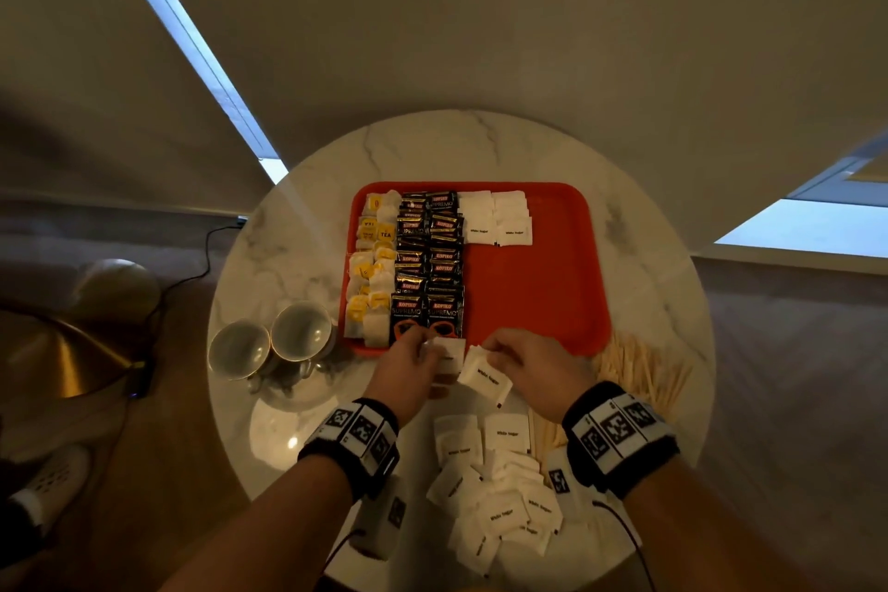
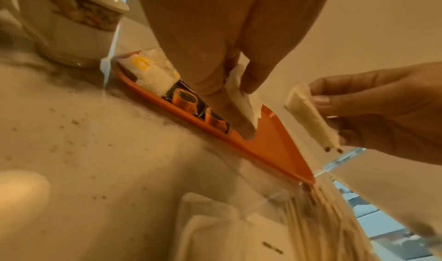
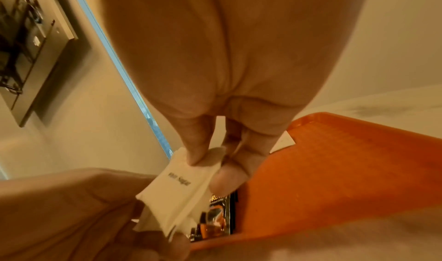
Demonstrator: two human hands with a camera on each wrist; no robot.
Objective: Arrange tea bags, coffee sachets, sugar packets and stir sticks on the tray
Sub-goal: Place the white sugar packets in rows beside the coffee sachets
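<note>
A red tray [image 1: 543, 303] lies on the round marble table. It carries a column of tea bags [image 1: 372, 274] at its left, two columns of black coffee sachets [image 1: 429, 264] beside them, and two short stacks of white sugar packets [image 1: 495, 219] at the far edge. My left hand [image 1: 408, 368] pinches white sugar packets [image 2: 241, 97] just over the tray's near rim. My right hand [image 1: 528, 363] pinches another white sugar packet [image 1: 485, 377] [image 3: 177, 193] close beside it. A loose pile of sugar packets [image 1: 495, 490] lies near me, and wooden stir sticks [image 1: 644, 375] fan out at the right.
Two empty cups [image 1: 269, 344] stand on the table left of the tray. The tray's right half [image 1: 552, 245] is bare red. A lamp base and cable sit on the floor at far left.
</note>
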